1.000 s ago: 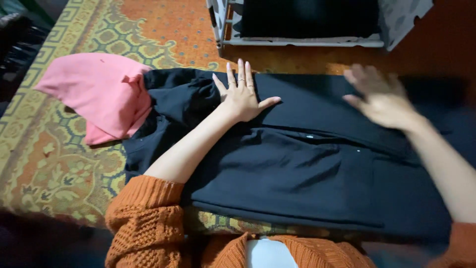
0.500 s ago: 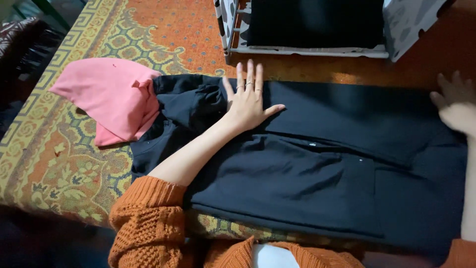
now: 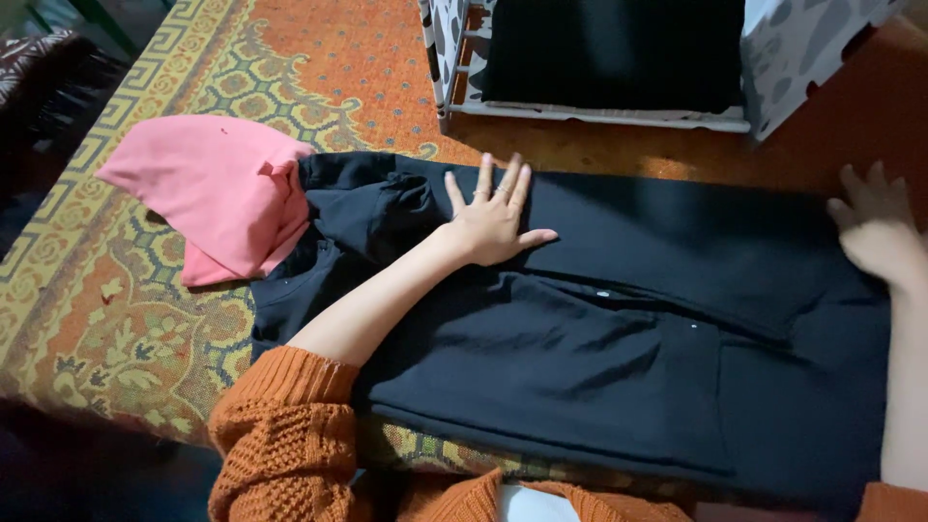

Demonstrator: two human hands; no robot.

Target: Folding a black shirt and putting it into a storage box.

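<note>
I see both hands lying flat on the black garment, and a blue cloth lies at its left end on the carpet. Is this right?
Not quite: the cloth is pink, not blue, as the head view shows. The rest holds: the left hand and right hand lie flat on the black garment, and the cloth lies at its left end on the carpet.

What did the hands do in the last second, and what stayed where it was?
The right hand swept outward across the black garment to its far right edge. The left hand stayed pressed flat near the middle. Nothing was taken hold of. The pink cloth and the patterned box stayed put.
</note>
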